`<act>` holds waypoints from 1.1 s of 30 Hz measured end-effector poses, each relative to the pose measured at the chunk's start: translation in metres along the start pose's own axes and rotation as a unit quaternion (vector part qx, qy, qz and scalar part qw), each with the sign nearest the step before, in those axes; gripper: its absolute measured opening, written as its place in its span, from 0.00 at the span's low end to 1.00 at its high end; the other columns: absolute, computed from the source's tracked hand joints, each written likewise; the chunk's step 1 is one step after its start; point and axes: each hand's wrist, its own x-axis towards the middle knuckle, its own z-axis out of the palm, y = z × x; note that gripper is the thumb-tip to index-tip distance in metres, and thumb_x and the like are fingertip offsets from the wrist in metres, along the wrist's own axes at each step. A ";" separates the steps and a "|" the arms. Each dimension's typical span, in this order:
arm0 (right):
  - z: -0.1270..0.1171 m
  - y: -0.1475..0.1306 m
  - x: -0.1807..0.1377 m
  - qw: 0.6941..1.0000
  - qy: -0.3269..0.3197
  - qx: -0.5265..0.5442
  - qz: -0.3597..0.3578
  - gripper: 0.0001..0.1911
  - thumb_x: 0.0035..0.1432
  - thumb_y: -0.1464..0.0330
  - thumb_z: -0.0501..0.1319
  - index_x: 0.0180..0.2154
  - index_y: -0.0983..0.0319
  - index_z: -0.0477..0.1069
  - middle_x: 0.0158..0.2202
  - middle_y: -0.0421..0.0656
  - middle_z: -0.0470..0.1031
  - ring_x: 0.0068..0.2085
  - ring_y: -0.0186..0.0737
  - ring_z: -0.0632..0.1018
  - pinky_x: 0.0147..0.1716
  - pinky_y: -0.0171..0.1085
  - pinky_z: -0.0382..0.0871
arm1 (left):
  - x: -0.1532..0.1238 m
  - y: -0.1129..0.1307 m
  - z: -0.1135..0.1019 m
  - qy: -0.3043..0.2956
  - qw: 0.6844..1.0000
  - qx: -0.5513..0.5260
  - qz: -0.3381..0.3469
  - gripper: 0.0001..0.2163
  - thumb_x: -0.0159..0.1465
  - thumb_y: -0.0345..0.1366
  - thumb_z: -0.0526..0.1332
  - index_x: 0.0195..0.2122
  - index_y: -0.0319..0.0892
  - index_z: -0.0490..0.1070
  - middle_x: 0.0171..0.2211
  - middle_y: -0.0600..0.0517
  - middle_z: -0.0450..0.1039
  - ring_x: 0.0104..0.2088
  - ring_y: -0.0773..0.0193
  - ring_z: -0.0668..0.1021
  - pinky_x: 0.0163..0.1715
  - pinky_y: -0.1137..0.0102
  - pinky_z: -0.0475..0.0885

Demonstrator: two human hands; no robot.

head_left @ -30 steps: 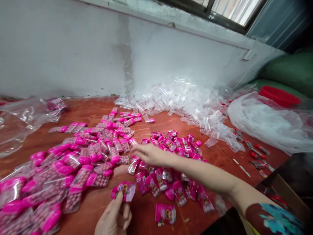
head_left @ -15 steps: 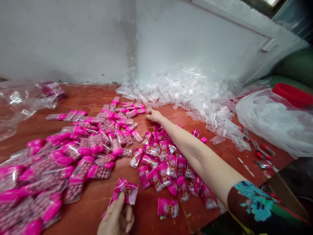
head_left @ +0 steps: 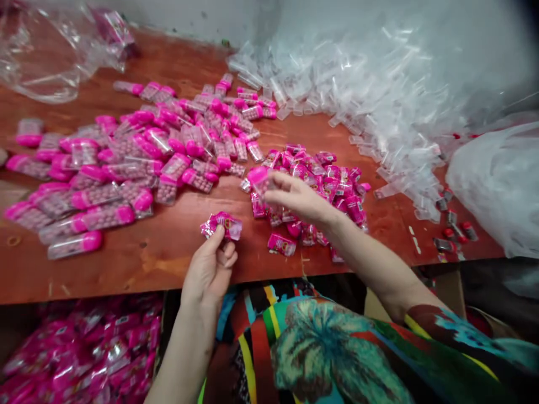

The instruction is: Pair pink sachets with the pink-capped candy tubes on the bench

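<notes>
My left hand (head_left: pixel 210 266) pinches a small pink packet (head_left: pixel 223 224) above the front of the red-brown table (head_left: pixel 160 261). To its right, my right hand (head_left: pixel 297 199) is closed on a clear tube with a pink cap (head_left: pixel 261 180), held over a pile of pink packets (head_left: pixel 320 179). Many filled clear tubes with pink caps (head_left: pixel 138 151) lie spread over the left half of the table.
A heap of empty clear tubes (head_left: pixel 370 95) fills the back right. A white plastic bag (head_left: pixel 501 179) lies at the far right, a crumpled clear bag (head_left: pixel 54 50) at the back left. Below the table edge sits a box of pink packs (head_left: pixel 84 353).
My right hand reached to the far tubes, then came back toward me holding a pink-capped tube. The view tipped down, so the table edge and my lap now show.
</notes>
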 end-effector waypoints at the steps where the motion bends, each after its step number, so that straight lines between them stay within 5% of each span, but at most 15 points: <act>1: 0.017 0.005 -0.024 0.999 -0.011 0.029 0.010 0.11 0.73 0.63 0.75 0.52 0.59 0.84 0.44 0.42 0.85 0.41 0.39 0.82 0.41 0.37 0.78 | -0.001 -0.002 -0.002 0.004 1.000 -0.008 -0.004 0.20 0.66 0.25 0.83 0.32 0.46 0.73 0.25 0.60 0.72 0.17 0.75 0.63 0.15 0.76 0.53; 5: 0.066 0.043 -0.084 0.993 -0.009 0.108 0.043 0.23 0.76 0.50 0.77 0.61 0.56 0.83 0.39 0.40 0.83 0.38 0.40 0.80 0.35 0.36 0.75 | -0.003 -0.013 -0.012 -0.001 1.000 -0.019 -0.006 0.20 0.66 0.25 0.84 0.32 0.46 0.73 0.25 0.60 0.72 0.17 0.75 0.63 0.15 0.75 0.53; 9: 0.088 0.075 -0.103 0.988 0.035 0.141 0.053 0.31 0.78 0.47 0.77 0.70 0.55 0.79 0.40 0.39 0.82 0.34 0.37 0.77 0.33 0.36 0.75 | -0.001 -0.027 -0.017 -0.004 1.000 -0.016 0.001 0.18 0.68 0.26 0.84 0.32 0.45 0.75 0.26 0.58 0.74 0.18 0.73 0.68 0.16 0.74 0.55; 18: 0.092 0.089 -0.116 0.981 0.115 0.145 0.057 0.33 0.76 0.48 0.78 0.71 0.55 0.77 0.44 0.41 0.83 0.37 0.39 0.79 0.34 0.37 0.77 | -0.005 -0.037 -0.014 0.006 1.000 -0.017 0.001 0.19 0.69 0.25 0.82 0.33 0.46 0.74 0.26 0.59 0.74 0.17 0.75 0.63 0.14 0.76 0.53; 33: 0.097 0.099 -0.124 0.984 0.091 0.142 0.058 0.34 0.76 0.47 0.77 0.72 0.55 0.76 0.40 0.39 0.78 0.34 0.38 0.75 0.33 0.36 0.76 | -0.006 -0.046 -0.017 -0.024 0.999 0.024 0.013 0.20 0.64 0.25 0.87 0.29 0.44 0.76 0.24 0.59 0.73 0.18 0.73 0.70 0.17 0.75 0.56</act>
